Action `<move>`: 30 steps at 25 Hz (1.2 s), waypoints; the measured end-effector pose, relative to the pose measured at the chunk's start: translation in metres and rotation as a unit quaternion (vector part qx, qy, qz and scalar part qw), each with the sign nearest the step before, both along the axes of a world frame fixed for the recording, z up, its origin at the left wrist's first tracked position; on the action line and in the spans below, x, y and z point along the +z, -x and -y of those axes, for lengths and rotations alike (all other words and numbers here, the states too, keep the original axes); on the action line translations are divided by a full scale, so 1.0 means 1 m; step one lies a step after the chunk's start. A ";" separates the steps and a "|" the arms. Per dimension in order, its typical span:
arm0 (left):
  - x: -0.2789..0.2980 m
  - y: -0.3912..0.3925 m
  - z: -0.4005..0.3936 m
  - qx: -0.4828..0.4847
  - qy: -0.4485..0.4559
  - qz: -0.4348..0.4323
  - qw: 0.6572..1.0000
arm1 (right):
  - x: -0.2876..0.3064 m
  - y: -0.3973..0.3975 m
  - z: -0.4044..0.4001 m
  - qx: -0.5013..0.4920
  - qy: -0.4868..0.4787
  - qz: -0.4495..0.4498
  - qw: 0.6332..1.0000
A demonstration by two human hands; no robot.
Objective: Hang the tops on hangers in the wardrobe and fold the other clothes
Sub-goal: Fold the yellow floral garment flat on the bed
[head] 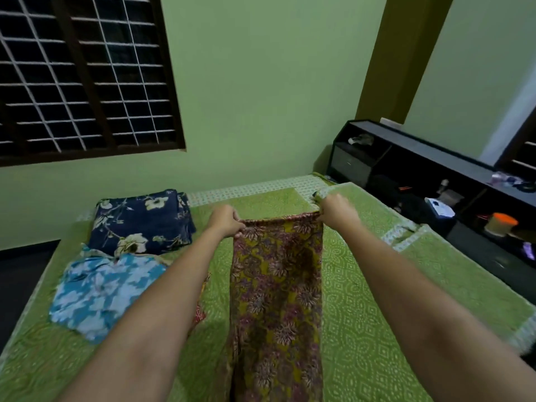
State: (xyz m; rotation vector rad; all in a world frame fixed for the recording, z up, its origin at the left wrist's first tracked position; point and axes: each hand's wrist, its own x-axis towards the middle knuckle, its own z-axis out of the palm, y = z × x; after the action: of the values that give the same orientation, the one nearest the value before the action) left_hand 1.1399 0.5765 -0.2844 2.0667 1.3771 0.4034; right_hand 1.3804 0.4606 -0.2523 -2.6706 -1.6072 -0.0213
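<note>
A yellow and maroon floral garment [278, 291] hangs full length in front of me above the green bed [377, 314]. My left hand [224, 220] pinches its top edge at the left corner. My right hand [333, 210] grips the top edge at the right corner, so the waist is stretched flat between them. On the bed's left side lies a folded navy floral garment [142, 221]. In front of it sits a blue and white patterned garment [104, 291]. A bit of red cloth [200, 311] peeks out beside my left forearm.
A dark headboard shelf unit [435, 181] with small items and an orange-lidded jar [500, 224] runs along the bed's right side. A barred window [84, 74] fills the wall at the upper left. The green wall stands behind the bed.
</note>
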 end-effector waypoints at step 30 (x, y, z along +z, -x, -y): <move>-0.490 -0.069 0.089 -0.411 -0.043 -0.397 0.819 | -0.517 -0.038 0.108 0.163 0.298 -0.175 0.924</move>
State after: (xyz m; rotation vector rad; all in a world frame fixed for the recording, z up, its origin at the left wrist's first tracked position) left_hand 1.2087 0.4878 -0.7741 2.7865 0.6622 -0.8694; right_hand 1.4188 0.3531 -0.7696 -2.4867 -2.1500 1.0437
